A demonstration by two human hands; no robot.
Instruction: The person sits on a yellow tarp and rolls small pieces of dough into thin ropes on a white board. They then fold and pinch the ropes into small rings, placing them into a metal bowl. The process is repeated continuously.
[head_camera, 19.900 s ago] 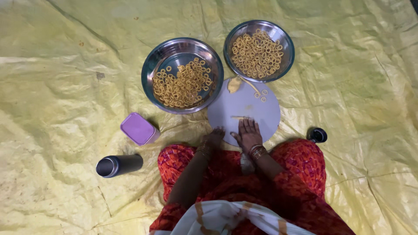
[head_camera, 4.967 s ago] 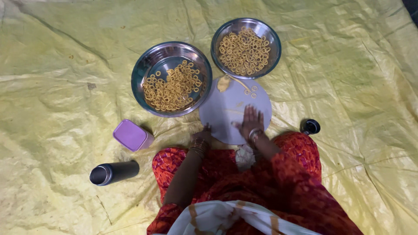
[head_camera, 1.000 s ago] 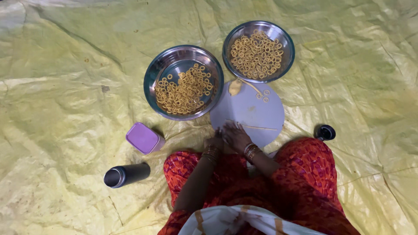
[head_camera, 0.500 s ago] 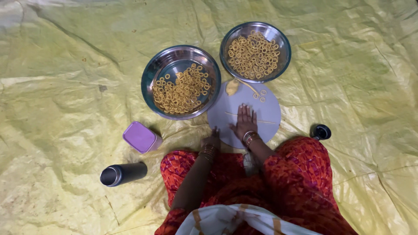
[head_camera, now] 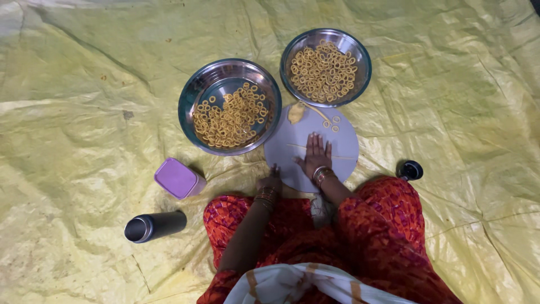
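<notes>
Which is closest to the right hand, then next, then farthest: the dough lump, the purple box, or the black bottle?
From the right hand:
1. Dough lump, just ahead on the round board.
2. Purple box, off to the left.
3. Black bottle, farthest, lying left and nearer the person.

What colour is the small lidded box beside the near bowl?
Light purple: the square box shows it in the head view, lying on the yellow sheet.

1 head-worn camera looks almost straight down from above the seated person, set fairly high: their lap fills the bottom edge, the round board (head_camera: 311, 146) sits mid-frame, and the yellow sheet (head_camera: 84, 112) spreads to every border.
</notes>
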